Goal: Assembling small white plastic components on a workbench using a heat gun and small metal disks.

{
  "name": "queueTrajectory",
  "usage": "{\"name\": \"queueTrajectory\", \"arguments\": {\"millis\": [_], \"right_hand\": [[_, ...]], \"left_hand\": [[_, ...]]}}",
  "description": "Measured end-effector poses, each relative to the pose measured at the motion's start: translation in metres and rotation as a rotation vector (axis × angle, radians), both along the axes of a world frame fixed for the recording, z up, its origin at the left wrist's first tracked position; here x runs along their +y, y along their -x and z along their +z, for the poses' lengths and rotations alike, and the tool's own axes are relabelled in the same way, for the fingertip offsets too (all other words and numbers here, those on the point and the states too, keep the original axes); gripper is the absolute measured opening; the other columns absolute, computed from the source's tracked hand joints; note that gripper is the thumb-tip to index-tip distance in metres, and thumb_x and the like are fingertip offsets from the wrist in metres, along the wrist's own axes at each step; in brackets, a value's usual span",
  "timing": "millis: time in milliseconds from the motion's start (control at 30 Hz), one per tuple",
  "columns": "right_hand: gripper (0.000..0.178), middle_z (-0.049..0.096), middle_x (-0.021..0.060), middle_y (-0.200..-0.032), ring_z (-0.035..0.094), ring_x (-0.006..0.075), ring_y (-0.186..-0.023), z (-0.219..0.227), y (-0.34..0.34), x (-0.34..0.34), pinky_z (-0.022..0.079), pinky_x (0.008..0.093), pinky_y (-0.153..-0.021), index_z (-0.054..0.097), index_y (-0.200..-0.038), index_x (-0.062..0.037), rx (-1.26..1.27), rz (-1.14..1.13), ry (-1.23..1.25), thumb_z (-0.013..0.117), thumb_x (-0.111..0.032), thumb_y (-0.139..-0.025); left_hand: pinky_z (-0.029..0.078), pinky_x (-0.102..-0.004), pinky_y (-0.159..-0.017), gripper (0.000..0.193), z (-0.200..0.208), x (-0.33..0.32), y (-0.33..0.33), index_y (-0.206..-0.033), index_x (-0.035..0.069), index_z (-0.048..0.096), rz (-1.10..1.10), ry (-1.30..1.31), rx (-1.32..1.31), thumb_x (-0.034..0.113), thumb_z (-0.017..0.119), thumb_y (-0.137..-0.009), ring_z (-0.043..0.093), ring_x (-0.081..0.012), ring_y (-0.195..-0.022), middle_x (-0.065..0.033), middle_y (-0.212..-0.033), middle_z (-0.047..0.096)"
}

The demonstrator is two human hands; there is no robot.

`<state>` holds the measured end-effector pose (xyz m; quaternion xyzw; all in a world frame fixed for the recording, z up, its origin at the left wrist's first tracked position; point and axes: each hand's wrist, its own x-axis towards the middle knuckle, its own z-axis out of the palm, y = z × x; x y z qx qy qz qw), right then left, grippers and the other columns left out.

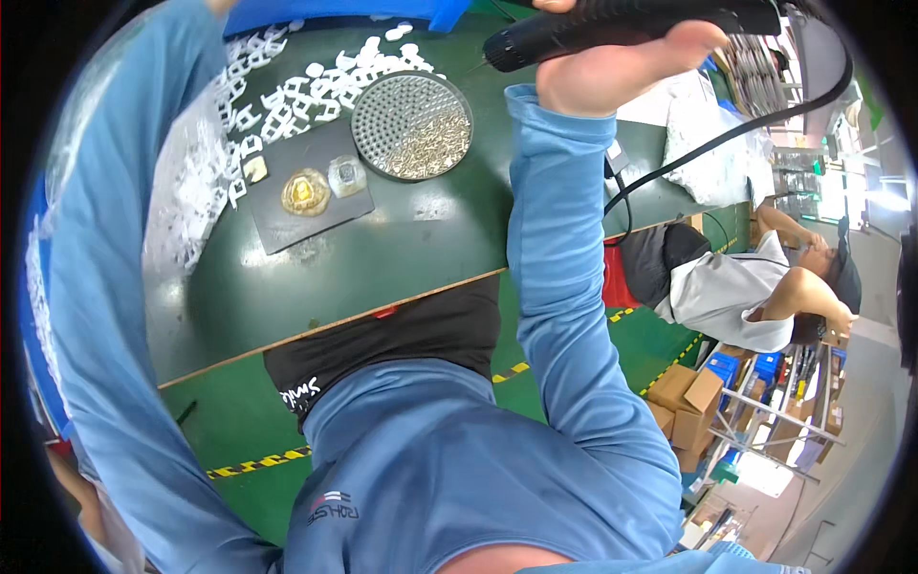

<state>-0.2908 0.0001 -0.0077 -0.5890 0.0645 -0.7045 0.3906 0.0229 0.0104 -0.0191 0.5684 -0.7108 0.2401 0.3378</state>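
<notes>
My right hand (622,75) is raised at the top of the view, closed around a black electric screwdriver (612,36). Its thin bit points left over the green table, and a black cord runs from its right end. My left arm reaches up along the left side; only a sliver of my left hand (220,4) shows at the top edge, its fingers out of sight. Between the arms lies a round grey dimpled tray (378,115), partly filled with small metal screws (435,143). Beside it, a dark flat plate (277,230) carries a yellowish round fixture (306,193) and a clear block (346,177).
Many small white plastic parts (316,91) are strewn behind the tray and plate. A blue bin (344,13) stands at the far edge. Clear plastic bags (712,143) lie at right. Another person (736,287) is at the right, near cardboard boxes (688,402) and shelving.
</notes>
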Motion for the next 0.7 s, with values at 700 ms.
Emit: {"name": "queueTrajectory", "arguments": {"millis": [700], "right_hand": [[0.067,0.064,0.0125,-0.074,0.061,0.0163,-0.057,0.010,-0.018,0.027,0.049,0.0274,-0.053,0.057,-0.111,0.0046,0.021,-0.050,-0.070,0.060,-0.061,-0.098]], "left_hand": [[0.054,-0.0494,-0.070,0.027,-0.067,0.040,0.023,-0.092,0.006,0.061,0.060,-0.337,-0.317,0.030,0.058,-0.103,0.069,-0.0381,-0.080,-0.0171,-0.083,0.069]]}}
